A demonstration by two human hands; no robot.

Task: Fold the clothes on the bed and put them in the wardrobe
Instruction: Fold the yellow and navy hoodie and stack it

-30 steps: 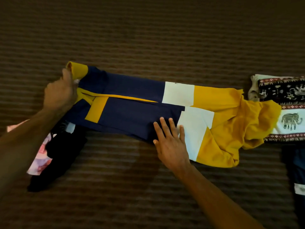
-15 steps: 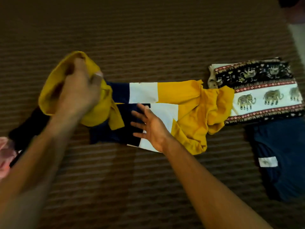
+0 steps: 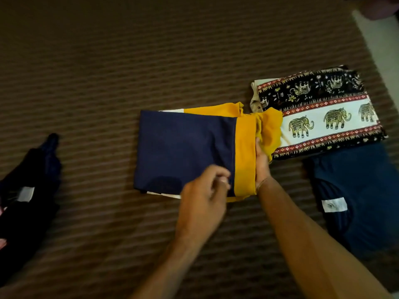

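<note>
A navy, yellow and white top (image 3: 183,147) lies folded in half on the brown striped bed cover (image 3: 129,61), its navy part uppermost. My left hand (image 3: 205,197) pinches its near right corner where the navy meets the yellow band. My right hand (image 3: 261,162) lies along the right edge of the fold, fingers at the loose yellow hood; how they lie is partly hidden by cloth. A folded elephant-print cloth (image 3: 323,113) sits just right of the top, and a folded navy garment with a white label (image 3: 356,201) lies nearer me.
A dark garment with a white label (image 3: 28,184) lies crumpled at the left edge, a bit of pink cloth (image 3: 2,242) under it. The bed's right edge and a pale floor strip (image 3: 380,44) show at the upper right.
My left hand carried the yellow-cuffed end over to the right and laid it down, folding the top in half. My right hand moved from the middle to the right edge. The view shifted right.
</note>
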